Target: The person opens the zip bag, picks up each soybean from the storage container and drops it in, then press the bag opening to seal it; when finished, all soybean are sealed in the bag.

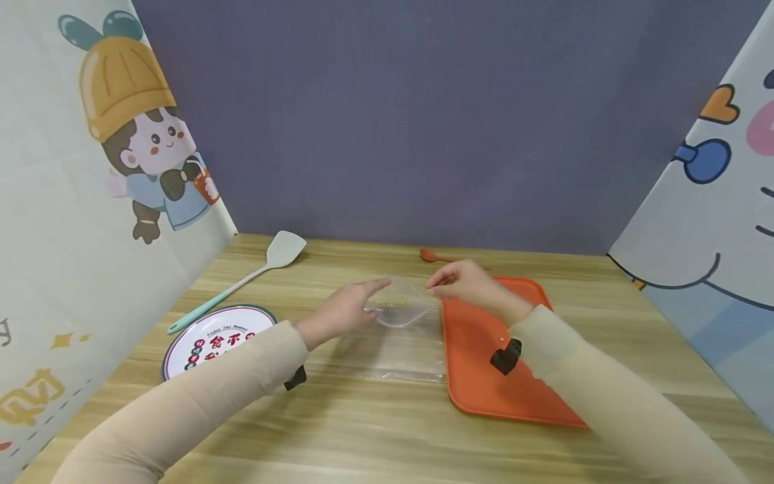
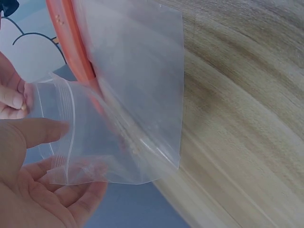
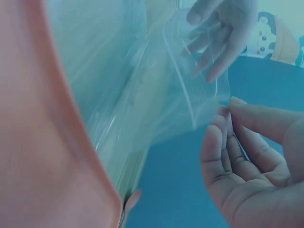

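Observation:
A clear zip bag [image 1: 393, 349] lies on the table with its mouth end lifted. My left hand [image 1: 341, 310] holds that end, thumb on one side and fingers curled against the plastic; the zip strip [image 2: 69, 128] shows beside the thumb. Yellowish specks [image 1: 390, 304] appear at the bag in the head view. My right hand [image 1: 467, 286] is at the mouth's edge, thumb and fingertips [image 3: 236, 107] pinched together. Between them a small tan piece [image 2: 23, 107] shows in the left wrist view; its kind is too small to tell.
An orange tray [image 1: 484, 376] lies right of the bag, under the right forearm, with a small tan bit [image 1: 502, 339] on it. A round printed plate [image 1: 199, 329] and a white-and-mint spatula [image 1: 281, 252] are left. A small orange-brown spoon [image 1: 429, 255] lies behind.

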`<state>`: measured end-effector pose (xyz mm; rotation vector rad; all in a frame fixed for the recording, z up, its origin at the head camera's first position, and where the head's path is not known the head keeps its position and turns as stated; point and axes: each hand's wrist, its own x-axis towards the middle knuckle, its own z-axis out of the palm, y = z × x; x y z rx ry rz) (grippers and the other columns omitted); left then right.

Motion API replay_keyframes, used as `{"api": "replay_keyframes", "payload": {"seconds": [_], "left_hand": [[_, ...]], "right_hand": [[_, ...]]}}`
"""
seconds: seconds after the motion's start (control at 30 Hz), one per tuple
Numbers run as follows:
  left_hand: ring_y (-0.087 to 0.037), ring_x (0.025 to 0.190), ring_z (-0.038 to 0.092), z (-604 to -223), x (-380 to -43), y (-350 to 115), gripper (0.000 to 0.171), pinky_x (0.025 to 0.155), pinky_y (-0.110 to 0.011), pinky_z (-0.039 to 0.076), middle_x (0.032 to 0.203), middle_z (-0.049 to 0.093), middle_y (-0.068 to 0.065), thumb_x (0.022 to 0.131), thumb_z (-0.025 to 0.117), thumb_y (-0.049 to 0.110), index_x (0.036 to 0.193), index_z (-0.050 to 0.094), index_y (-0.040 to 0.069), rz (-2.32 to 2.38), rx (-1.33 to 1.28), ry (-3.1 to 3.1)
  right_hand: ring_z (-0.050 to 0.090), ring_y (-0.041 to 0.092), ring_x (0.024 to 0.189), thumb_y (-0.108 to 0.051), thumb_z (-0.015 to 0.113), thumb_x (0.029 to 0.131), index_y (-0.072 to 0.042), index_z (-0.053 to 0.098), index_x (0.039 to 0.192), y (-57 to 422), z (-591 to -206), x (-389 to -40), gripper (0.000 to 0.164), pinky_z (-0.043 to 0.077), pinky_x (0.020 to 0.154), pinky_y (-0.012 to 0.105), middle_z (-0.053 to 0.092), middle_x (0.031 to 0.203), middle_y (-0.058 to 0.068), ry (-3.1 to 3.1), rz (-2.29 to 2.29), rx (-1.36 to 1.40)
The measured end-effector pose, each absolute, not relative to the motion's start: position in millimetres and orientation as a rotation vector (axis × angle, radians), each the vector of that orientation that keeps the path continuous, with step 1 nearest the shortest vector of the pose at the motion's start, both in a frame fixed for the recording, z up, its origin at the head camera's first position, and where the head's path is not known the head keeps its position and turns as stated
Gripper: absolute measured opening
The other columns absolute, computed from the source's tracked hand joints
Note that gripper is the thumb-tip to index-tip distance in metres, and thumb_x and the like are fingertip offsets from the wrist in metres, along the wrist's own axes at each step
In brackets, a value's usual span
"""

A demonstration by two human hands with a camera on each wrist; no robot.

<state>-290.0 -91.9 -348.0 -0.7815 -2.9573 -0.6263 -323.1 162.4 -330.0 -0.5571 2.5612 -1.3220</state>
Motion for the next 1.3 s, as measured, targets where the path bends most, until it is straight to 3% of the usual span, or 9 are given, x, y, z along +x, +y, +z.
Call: {"api": "replay_keyframes", "payload": {"seconds": [0.23,0.53,0.83,1.03,1.3], "left_hand": [[-0.030,0.112,0.062,-347.7,-290.2,-91.7,0.067,0.105,-0.044,0.045,0.141,0.054,-0.014,0.086,0.069,0.008,0.147,0.042,0.012,-0.628,-0.788,-2.966],[-0.029,0.112,0.062,-346.0,-288.3,-90.6,0.064,0.103,-0.045,0.046,0.138,0.056,-0.016,0.085,0.069,0.009,0.145,0.044,0.008,-0.602,-0.793,-2.946],[-0.028,0.113,0.062,-346.1,-289.8,-90.4,0.065,0.104,-0.044,0.046,0.140,0.055,-0.013,0.087,0.069,0.010,0.146,0.043,0.012,-0.604,-0.777,-2.977],[-0.029,0.103,0.063,-346.4,-289.4,-91.6,0.064,0.102,-0.045,0.047,0.139,0.056,-0.014,0.086,0.069,0.008,0.146,0.044,0.011,-0.641,-0.781,-2.973],[-0.027,0.110,0.063,-347.9,-289.0,-92.7,0.065,0.102,-0.043,0.047,0.139,0.056,-0.013,0.086,0.070,0.010,0.146,0.044,0.012,-0.622,-0.780,-2.959]], "right_hand": [[0.065,0.019,0.073,-0.014,0.072,0.087,0.003,0.072,0.105,140.0,-329.9,-323.5,0.024,0.054,0.065,0.028,0.074,0.092,0.011,2.560,-1.354,-0.611],[0.065,0.039,0.085,-0.011,0.072,0.086,-0.001,0.074,0.099,131.3,-333.6,-328.2,0.017,0.053,0.063,0.028,0.075,0.090,0.010,2.612,-1.340,-0.602],[0.067,0.022,0.074,-0.009,0.072,0.086,-0.001,0.074,0.098,126.8,-329.0,-323.2,0.015,0.057,0.066,0.034,0.075,0.088,0.008,2.595,-1.349,-0.711],[0.068,0.020,0.073,-0.011,0.073,0.085,-0.005,0.076,0.098,122.8,-327.4,-322.0,0.015,0.057,0.067,0.035,0.075,0.091,0.009,2.623,-1.326,-0.668],[0.067,0.019,0.080,-0.012,0.071,0.087,-0.003,0.074,0.104,140.2,-327.6,-323.4,0.019,0.055,0.069,0.030,0.074,0.100,0.012,2.620,-1.327,-0.637]]}}
